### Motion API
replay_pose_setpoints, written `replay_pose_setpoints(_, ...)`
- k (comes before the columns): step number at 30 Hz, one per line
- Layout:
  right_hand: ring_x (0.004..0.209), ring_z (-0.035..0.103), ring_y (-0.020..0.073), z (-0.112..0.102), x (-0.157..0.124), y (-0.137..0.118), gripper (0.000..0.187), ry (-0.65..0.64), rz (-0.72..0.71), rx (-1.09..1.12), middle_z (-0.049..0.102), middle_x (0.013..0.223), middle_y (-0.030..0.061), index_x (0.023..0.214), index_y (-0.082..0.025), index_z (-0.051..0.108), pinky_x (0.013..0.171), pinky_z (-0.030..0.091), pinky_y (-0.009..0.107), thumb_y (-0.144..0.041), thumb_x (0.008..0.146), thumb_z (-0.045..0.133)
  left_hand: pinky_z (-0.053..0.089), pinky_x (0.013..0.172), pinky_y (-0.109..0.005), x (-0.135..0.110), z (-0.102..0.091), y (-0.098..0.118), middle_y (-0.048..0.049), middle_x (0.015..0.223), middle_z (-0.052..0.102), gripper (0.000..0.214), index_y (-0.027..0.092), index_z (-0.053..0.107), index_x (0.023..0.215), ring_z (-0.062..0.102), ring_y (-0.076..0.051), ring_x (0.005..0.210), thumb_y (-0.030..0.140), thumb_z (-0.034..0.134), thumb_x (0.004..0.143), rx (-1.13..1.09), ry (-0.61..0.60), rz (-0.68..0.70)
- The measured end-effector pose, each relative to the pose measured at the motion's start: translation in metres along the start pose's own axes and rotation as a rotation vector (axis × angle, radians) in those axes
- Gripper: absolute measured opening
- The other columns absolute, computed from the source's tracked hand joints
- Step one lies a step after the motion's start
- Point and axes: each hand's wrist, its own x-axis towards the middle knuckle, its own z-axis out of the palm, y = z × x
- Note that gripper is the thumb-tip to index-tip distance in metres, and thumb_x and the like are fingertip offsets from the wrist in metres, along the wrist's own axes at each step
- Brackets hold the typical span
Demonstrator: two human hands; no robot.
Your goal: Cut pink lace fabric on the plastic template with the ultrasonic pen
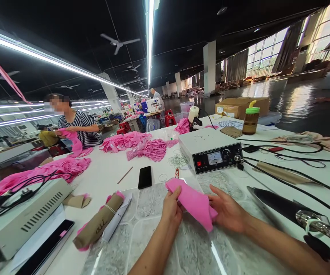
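Note:
A folded piece of pink fabric [195,202] is held up over the marbled mat [150,200]. My left hand [172,206] pinches its left end, thumb on top and fingers curled underneath. At the other end, my right hand [229,210] is open, its thumb spread away from the cloth. The right fingertips pass behind the fabric edge and are partly hidden. Just beyond the cloth lie small orange-handled scissors [177,173]. A black phone [144,177] rests to their left. Farther left is a brown paper roll [99,220] wrapped around pink fabric and tied with a band.
A control box with a dial [211,152] stands ahead, its cables running right. A black handheld tool [288,206] lies at right. Pink fabric heaps [150,149] and a second metal box [30,214] are at left. A bottle [251,119] stands behind. A co-worker [79,128] handles pink fabric.

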Motion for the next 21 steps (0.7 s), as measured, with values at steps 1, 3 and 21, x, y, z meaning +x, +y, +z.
replay_pose_setpoints(1, 0.058, 0.059, 0.0149, 0.001, -0.002, 0.000, 0.046, 0.004, 0.039, 0.046, 0.064, 0.072, 0.0069, 0.094, -0.012, 0.061, 0.058, 0.047, 0.026, -0.053, 0.091, 0.040, 0.053, 0.053, -0.024, 0.001, 0.004, 0.000, -0.0022, 0.070, 0.067, 0.032, 0.014, 0.058, 0.100, 0.062, -0.013, 0.053, 0.024, 0.074, 0.074, -0.006, 0.016, 0.007)
replay_pose_setpoints(3, 0.057, 0.057, 0.0137, 0.003, -0.005, -0.001, 0.042, 0.035, 0.085, 0.083, 0.062, 0.067, 0.0042, 0.088, -0.013, 0.061, 0.057, 0.046, 0.024, -0.051, 0.091, 0.043, 0.054, 0.055, -0.024, 0.003, 0.011, 0.001, -0.0032, 0.074, 0.067, 0.027, 0.014, 0.057, 0.101, 0.062, -0.012, 0.055, 0.021, 0.070, 0.078, -0.021, 0.029, 0.033)
replay_pose_setpoints(21, 0.063, 0.057, 0.0153, -0.038, 0.031, -0.042, 0.029, 0.333, -0.264, -0.477, 0.065, 0.073, -0.0015, 0.088, -0.018, 0.061, 0.054, 0.039, 0.023, -0.030, 0.063, 0.069, 0.058, 0.061, -0.028, 0.030, 0.022, -0.003, -0.0038, 0.076, 0.064, 0.011, 0.012, 0.056, 0.094, 0.064, -0.014, 0.062, 0.018, 0.057, 0.085, 0.178, 0.066, 0.002)
